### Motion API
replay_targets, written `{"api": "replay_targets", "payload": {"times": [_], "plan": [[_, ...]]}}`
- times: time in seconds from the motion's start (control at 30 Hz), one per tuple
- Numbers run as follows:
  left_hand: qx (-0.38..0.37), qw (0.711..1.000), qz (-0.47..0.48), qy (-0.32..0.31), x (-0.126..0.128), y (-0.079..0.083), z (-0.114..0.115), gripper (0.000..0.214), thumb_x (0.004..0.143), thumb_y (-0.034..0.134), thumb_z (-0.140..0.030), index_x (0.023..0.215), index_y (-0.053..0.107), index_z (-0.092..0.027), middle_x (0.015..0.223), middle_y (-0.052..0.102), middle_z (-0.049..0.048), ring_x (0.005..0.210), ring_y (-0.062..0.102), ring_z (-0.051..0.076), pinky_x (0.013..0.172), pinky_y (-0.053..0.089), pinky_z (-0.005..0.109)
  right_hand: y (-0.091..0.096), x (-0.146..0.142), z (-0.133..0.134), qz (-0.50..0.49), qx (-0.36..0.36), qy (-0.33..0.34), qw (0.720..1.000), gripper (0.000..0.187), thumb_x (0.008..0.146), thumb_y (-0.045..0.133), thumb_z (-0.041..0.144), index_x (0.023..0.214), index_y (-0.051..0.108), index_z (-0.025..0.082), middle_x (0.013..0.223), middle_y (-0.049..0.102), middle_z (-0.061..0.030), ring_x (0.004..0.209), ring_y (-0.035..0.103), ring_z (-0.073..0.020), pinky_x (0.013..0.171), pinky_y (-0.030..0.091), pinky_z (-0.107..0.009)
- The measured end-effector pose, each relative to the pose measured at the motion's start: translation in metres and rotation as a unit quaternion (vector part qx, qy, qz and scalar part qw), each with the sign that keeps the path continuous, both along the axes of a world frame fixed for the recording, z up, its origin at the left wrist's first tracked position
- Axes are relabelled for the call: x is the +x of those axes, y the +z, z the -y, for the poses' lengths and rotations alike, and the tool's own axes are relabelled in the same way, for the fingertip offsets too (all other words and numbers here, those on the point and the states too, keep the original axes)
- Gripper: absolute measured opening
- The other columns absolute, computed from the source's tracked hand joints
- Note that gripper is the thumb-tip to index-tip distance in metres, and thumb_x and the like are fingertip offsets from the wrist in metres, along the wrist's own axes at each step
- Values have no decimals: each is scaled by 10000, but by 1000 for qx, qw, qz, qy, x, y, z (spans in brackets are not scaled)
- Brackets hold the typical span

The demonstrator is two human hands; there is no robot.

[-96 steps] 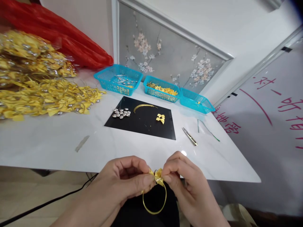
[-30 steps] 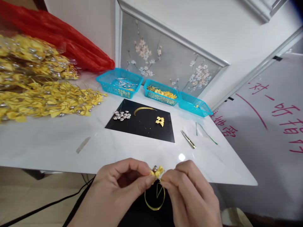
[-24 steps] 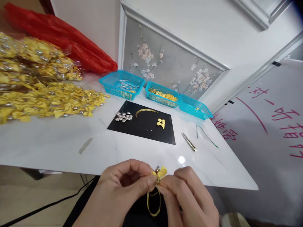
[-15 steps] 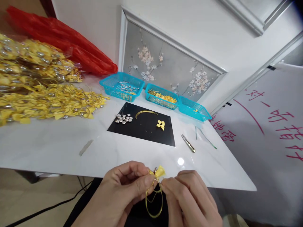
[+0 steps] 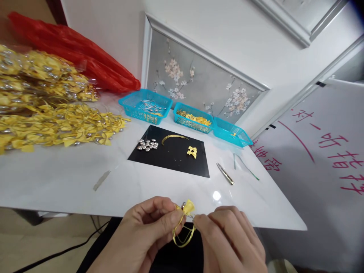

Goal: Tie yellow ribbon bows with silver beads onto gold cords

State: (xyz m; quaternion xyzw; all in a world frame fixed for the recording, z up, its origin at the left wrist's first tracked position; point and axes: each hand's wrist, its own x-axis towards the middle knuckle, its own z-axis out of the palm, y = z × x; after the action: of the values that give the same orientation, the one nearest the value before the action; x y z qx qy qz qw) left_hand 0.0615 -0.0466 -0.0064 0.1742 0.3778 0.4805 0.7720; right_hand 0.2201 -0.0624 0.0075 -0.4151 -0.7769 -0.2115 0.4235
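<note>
Together, left hand [image 5: 148, 223], right hand [image 5: 227, 235], each grip pinched on yellow bow [image 5: 187, 207].

A home craft workspace: a white desk [image 5: 71, 178] carries heaps of finished yellow bows [image 5: 59, 123], blue baskets [image 5: 145, 105] of parts, a black mat [image 5: 170, 153], beside a flowered wall panel [image 5: 196, 81].

A glossy white desk [image 5: 71, 178] stood against a white wall [image 5: 108, 34] with a grey framed blossom panel [image 5: 199, 79], a red-lettered whiteboard [image 5: 327, 189] leaning at right, beige floor [image 5: 34, 246] below.
</note>
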Motion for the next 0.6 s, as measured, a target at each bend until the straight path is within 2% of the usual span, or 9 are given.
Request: {"api": "replay_targets", "payload": {"times": [0.17, 0.33, 0.47, 0.6], "plan": [[-15, 1000, 21, 0, 3, 0, -2, 212, 610, 940, -199, 633, 731, -175, 616, 676, -14, 568, 607, 78, 563, 533, 134, 1, 0, 0, -8, -5, -3, 1000, 156, 862, 634, -8, 802, 672, 131, 673, 541, -26, 632, 480, -124, 566, 349, -287], [-73, 996, 42, 43, 5, 2, -4, 331, 426, 1004, -169, 654, 764, -171, 689, 738, 23, 622, 690, 125, 609, 608, 183, 0, 4, -2, -6, -22, -1, 1000, 155, 862, 621, -9, 837, 683, 130, 689, 546, -32, 626, 460, -128, 588, 362, -286], [-61, 996, 49, 39, 4, 1, -5, 268, 497, 979, -125, 642, 756, -160, 668, 731, 28, 589, 685, 117, 577, 605, 175, 1, 4, -3, 2, -34, -4, 999, 161, 882, 612, 3, 845, 687, 141, 686, 540, -27, 619, 445, -130, 581, 337, -283], [-85, 994, 55, 42, 4, -1, -3, 201, 609, 902, -31, 668, 756, -156, 681, 739, 41, 588, 695, 123, 574, 609, 182, 1, 1, -3, 20, -20, -14, 999, 178, 920, 589, 45, 822, 685, 158, 671, 542, -19, 606, 452, -134, 574, 318, -289]]}}
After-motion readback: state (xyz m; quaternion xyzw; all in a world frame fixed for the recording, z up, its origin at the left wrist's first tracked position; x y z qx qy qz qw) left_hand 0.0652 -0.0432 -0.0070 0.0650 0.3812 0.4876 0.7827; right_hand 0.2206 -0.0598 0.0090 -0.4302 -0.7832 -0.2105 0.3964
